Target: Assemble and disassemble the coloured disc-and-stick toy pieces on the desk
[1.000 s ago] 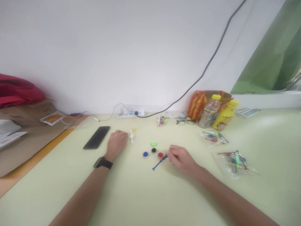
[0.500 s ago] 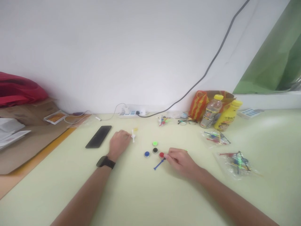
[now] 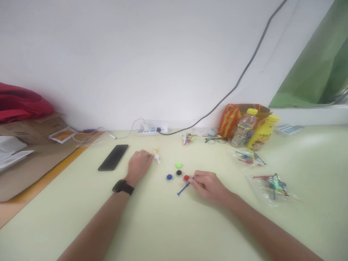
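My left hand (image 3: pixel 140 165) is closed at the fingertips on a small white plastic stick (image 3: pixel 157 157) with a wider round middle. A small yellow piece (image 3: pixel 156 150) lies just behind that stick. My right hand (image 3: pixel 208 185) pinches the upper end of a blue plastic stick (image 3: pixel 183 189), whose other end points down and left on the table. Against the right fingertips sits a red disc (image 3: pixel 186 178). Grouped beside it are a black disc (image 3: pixel 178 173), a bright green disc (image 3: pixel 178 165) and a blue disc (image 3: pixel 169 177).
A black phone (image 3: pixel 113 157) lies left of my left hand. On the right are clear bags of coloured sticks (image 3: pixel 276 186), a clear bottle (image 3: pixel 243 128) and a yellow bottle (image 3: pixel 263 133). Glasses (image 3: pixel 215 140) and a power strip (image 3: pixel 152 129) lie near the wall.
The white stick has turned at my left fingertips, its near end swinging right. My right hand stays almost in place, with the blue stick's upper end showing more above the fingers.
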Demonstrator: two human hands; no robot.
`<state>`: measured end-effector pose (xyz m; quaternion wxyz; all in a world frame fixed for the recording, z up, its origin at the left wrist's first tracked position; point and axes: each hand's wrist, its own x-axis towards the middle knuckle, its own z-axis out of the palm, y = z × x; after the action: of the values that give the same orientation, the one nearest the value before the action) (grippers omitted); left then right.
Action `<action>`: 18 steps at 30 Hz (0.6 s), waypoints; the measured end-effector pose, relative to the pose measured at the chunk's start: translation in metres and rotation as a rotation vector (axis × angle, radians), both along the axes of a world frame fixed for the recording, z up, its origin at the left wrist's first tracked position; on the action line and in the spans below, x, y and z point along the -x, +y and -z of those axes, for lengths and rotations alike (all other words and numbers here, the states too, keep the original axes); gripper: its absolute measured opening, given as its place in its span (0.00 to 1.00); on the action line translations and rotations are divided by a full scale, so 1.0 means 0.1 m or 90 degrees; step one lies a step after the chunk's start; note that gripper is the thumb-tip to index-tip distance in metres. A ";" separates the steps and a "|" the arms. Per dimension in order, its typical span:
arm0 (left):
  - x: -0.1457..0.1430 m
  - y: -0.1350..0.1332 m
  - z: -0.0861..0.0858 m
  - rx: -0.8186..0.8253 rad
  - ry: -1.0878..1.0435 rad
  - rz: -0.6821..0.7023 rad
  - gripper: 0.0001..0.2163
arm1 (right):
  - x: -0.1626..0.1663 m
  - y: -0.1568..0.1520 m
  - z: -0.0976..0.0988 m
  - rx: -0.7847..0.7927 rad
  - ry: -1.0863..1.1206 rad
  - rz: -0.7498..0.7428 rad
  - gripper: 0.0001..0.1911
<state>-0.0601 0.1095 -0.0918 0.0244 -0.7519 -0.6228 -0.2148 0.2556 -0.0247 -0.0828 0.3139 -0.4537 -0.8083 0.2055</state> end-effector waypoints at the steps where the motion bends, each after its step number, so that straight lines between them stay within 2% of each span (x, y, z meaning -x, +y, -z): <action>1: 0.00 -0.01 -0.01 0.000 0.000 -0.011 0.13 | 0.00 0.00 0.00 0.001 -0.002 -0.001 0.28; 7: -0.01 -0.03 -0.02 0.019 -0.045 -0.076 0.12 | 0.00 0.00 0.00 0.003 -0.013 -0.003 0.29; 13: 0.02 0.01 0.02 0.066 -0.104 -0.081 0.13 | 0.00 0.00 0.01 -0.004 -0.016 -0.006 0.29; 18: 0.04 0.02 0.04 0.039 -0.082 -0.074 0.13 | -0.01 0.00 0.01 -0.003 -0.016 -0.008 0.29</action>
<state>-0.0642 0.1115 -0.0960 -0.0264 -0.6998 -0.6717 -0.2416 0.2567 -0.0243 -0.0834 0.3032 -0.4504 -0.8157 0.1999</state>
